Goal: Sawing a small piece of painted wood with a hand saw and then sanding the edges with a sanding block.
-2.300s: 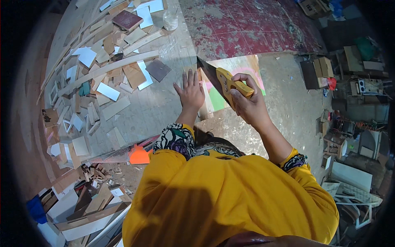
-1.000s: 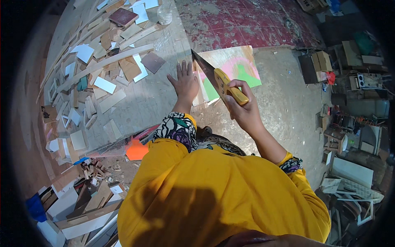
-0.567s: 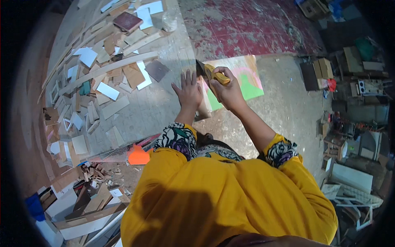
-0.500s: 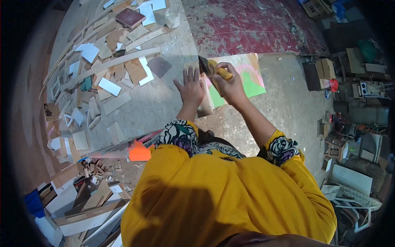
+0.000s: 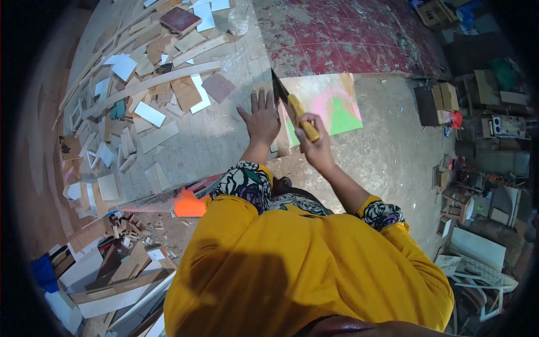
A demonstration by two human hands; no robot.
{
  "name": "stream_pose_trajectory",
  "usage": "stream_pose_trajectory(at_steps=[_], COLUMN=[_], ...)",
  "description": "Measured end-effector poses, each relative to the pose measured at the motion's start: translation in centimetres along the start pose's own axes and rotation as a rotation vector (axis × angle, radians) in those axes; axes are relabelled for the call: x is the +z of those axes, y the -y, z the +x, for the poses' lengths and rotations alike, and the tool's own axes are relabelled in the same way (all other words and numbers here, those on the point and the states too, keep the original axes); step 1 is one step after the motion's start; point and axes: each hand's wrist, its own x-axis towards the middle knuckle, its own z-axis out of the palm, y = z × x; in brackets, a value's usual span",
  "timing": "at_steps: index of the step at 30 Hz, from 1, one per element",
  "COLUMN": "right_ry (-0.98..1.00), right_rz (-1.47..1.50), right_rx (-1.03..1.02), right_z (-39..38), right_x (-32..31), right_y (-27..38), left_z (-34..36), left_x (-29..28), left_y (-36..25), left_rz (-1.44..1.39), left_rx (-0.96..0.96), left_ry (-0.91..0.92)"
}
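Note:
My right hand is closed around the yellow handle of a handsaw. Its dark blade points away from me and slants to the left, lying along the worktable's right edge at a thin wooden board. That board, painted partly pink and green, juts out past the table edge over the floor. My left hand rests flat with fingers spread, just left of the blade, on the board's left part at the table edge. How deep the blade sits in the board I cannot tell.
Wood offcuts and white pieces cover the left of the worktable. A clear plastic container stands at the back. An orange object lies by the near edge. Scrap boards pile up below left; cartons and furniture stand right.
My right hand has drawn the saw back toward me, so more of its handle and blade shows. My left hand stays flat in nearly the same place.

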Motion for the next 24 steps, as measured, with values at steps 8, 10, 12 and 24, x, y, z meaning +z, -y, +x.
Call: stream_pose_trajectory(at_steps=[8, 10, 12, 24], right_ry=[0.003, -0.013, 0.011, 0.057], right_rz=[-0.125, -0.039, -0.072, 0.112], right_rx=[-0.132, -0.037, 0.0, 0.215], right_z=[-2.4, -2.4, -4.0, -3.4], right_x=[0.8, 0.4, 0.2, -4.0], right_y=[-1.9, -0.5, 2.3, 9.6], left_z=[0.3, 0.6, 0.6, 0.3], left_x=[0.6, 0.7, 1.0, -0.6], left_y=[-0.2, -0.5, -0.1, -0.7], left_rz=[0.034, -0.017, 0.019, 0.042], left_rx=[-0.001, -0.022, -0.045, -0.053], left_ry=[-0.042, -0.021, 0.011, 0.11])
